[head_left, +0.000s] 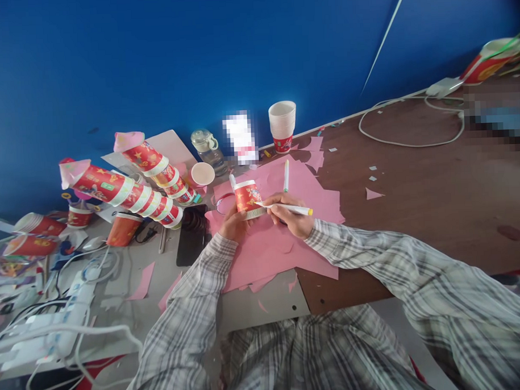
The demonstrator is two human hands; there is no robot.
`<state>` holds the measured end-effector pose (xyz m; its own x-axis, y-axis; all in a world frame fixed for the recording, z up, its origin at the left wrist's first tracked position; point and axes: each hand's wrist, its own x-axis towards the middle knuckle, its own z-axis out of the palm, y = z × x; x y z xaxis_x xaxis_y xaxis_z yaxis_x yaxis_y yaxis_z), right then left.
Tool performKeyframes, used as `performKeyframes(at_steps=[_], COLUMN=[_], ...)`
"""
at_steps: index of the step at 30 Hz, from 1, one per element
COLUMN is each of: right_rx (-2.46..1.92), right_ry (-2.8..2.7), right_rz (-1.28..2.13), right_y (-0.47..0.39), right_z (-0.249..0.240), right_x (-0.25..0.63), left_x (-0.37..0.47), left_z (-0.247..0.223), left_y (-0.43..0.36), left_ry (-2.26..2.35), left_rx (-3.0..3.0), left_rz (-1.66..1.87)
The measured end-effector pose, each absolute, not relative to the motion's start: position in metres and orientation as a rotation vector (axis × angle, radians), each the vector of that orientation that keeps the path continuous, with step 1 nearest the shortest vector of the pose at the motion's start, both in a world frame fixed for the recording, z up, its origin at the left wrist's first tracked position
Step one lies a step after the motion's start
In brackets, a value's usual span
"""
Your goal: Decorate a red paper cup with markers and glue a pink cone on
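Observation:
A red patterned paper cup (246,196) is held upside down, or nearly so, above pink paper, its pale rim toward me. My left hand (235,223) is closed around the cup's lower left side. In my right hand (288,213) is a white marker with a yellow end (301,209), gripped like a pen, its tip at the cup's right side. Whether the tip touches the cup I cannot tell. Another white marker with a green end (286,176) lies on the pink paper (274,248) just beyond my right hand.
Two towers of red cups (134,195) with pink cones lean at the left. A black phone (191,236) lies by my left forearm. Behind stand a water bottle (209,151) and stacked cups (282,126). Cables and a power strip (68,315) crowd the left; paper scraps (373,194) lie right.

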<state>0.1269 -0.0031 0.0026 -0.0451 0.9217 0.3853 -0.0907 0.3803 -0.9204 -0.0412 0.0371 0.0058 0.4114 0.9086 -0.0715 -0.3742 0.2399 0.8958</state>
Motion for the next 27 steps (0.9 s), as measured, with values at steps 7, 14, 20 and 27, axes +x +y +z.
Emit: performKeyframes(at_steps=[7, 14, 20, 27], right_rx=[-0.832, -0.820, -0.777, -0.815], right_ry=[-1.378, -1.359, -1.362, -1.382], right_rz=[1.008, 1.012, 1.060, 1.057], right_y=[-0.003, -0.003, -0.006, -0.008], right_z=[0.002, 0.001, 0.006, 0.012], right_x=[0.128, 0.128, 0.128, 0.127], left_x=[-0.041, -0.041, -0.042, -0.041], left_z=[0.006, 0.005, 0.005, 0.006], left_y=[0.036, 0.036, 0.035, 0.035], left_ry=[0.690, 0.678, 0.681, 0.664], left_rx=[0.950, 0.949, 0.939, 0.932], left_rz=[0.993, 0.994, 0.986, 0.984])
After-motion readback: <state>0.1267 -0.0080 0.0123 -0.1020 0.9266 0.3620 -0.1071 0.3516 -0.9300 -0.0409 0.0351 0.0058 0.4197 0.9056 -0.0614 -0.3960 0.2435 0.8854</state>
